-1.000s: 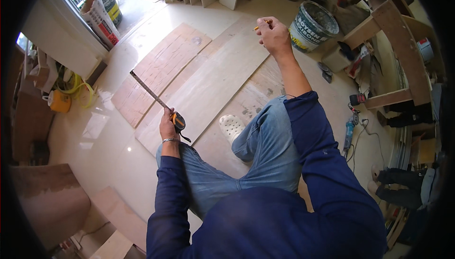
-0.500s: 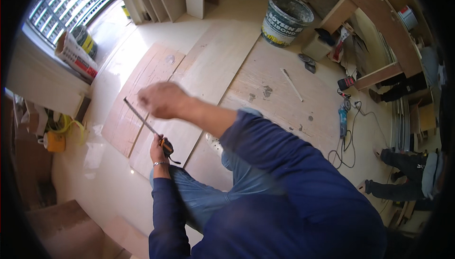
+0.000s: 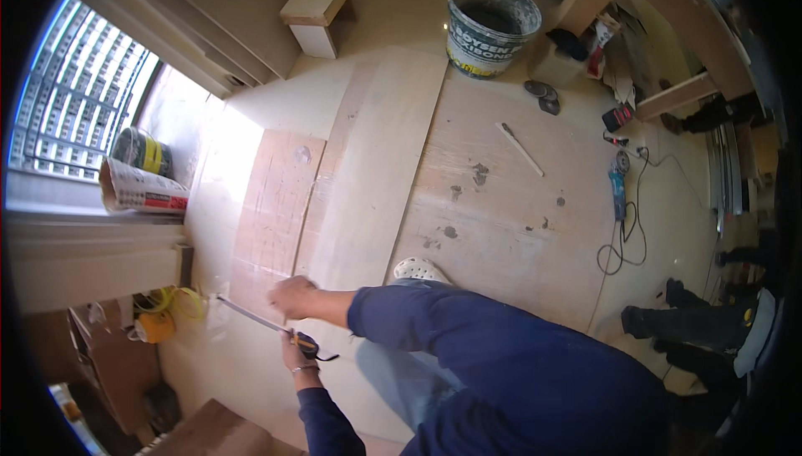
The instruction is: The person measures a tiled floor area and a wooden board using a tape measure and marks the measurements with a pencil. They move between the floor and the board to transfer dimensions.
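Observation:
My left hand (image 3: pixel 292 356) is wrapped round a black and orange tape measure (image 3: pixel 306 345). Its blade (image 3: pixel 246 314) sticks out toward the left, over the tiled floor beside the boards. My right hand (image 3: pixel 294 297) hovers just above the blade, blurred, with its fingers curled in. Whatever those fingers hold, if anything, is too smeared to make out. Beneath and beyond the hands lie a reddish plywood sheet (image 3: pixel 271 197) and a paler long board (image 3: pixel 372 164).
A paint bucket (image 3: pixel 489 34) stands at the far side near a small wooden stool (image 3: pixel 317 9). An angle grinder (image 3: pixel 617 189) with its cord lies on the right. A white stick (image 3: pixel 522 151) rests on the stained board. Another person's legs (image 3: pixel 689 322) show at the right edge.
The view has turned and shifted. My right hand has come down close to the tape blade, and the left hand with the tape measure now sits lower in the picture.

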### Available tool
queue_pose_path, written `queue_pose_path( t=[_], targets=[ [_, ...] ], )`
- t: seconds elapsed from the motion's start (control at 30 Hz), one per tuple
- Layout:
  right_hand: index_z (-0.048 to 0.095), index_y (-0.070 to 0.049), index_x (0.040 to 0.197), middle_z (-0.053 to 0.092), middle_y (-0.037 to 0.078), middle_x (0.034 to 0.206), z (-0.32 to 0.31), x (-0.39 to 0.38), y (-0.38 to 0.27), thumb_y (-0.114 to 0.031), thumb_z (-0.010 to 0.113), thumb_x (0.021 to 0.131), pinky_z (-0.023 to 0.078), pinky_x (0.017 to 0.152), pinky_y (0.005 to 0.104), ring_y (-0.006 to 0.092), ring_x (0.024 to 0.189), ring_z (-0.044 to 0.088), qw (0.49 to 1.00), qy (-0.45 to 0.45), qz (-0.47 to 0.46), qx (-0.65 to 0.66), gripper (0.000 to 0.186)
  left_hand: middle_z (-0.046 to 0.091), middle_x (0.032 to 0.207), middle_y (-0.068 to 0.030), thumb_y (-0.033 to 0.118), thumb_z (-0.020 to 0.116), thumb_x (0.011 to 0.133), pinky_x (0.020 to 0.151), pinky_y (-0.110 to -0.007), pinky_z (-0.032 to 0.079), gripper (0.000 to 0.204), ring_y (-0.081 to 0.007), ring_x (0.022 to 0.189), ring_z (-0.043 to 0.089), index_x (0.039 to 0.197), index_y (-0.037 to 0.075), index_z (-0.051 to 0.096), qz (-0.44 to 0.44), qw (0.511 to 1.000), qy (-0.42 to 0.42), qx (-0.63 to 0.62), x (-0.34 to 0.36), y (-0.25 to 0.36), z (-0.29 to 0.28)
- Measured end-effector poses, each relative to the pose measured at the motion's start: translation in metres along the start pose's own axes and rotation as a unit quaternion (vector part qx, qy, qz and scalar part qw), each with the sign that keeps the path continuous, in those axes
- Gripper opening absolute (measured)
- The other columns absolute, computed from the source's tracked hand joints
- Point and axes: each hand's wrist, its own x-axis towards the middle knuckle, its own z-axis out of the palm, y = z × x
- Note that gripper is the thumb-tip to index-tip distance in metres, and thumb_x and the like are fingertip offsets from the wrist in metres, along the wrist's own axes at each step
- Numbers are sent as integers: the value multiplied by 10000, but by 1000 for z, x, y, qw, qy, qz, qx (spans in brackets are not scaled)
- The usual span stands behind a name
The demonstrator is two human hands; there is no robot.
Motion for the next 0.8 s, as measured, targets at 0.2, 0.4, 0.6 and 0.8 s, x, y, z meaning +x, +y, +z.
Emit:
queue_pose_path(
  t=[0.2,0.4,0.6,0.8],
  targets=[
    [632,-106,931,652,154,941,-25,-125,86,-229,462,850,493,760,478,360,894,616,959,131,248,40,226,615,774,-43,332,510,911,666,-308,469,344,-157,724,581,916,19,650,-99,962,49,248,-100,-22,73],
    [693,-43,810,664,174,829,-81,-380,95,-177,553,768,520,677,454,361,779,646,880,177,425,-115,199,654,713,-88,393,546,829,639,-322,475,424,-175,694,618,918,8,699,-58,798,58,597,-296,1,163],
    [675,-45,924,665,171,929,-141,-632,19,-235,529,831,505,777,452,342,895,630,738,241,611,-153,257,625,660,-51,406,541,854,568,-285,455,458,-139,603,588,928,-21,687,-108,837,13,537,-406,37,184],
    [643,-46,1026,621,220,1067,-91,-636,35,-233,524,830,477,848,444,386,1008,586,685,209,698,17,296,631,677,-41,411,520,871,554,-285,454,440,-119,599,577,934,11,691,-198,822,39,532,-460,-5,178]
  ],
)
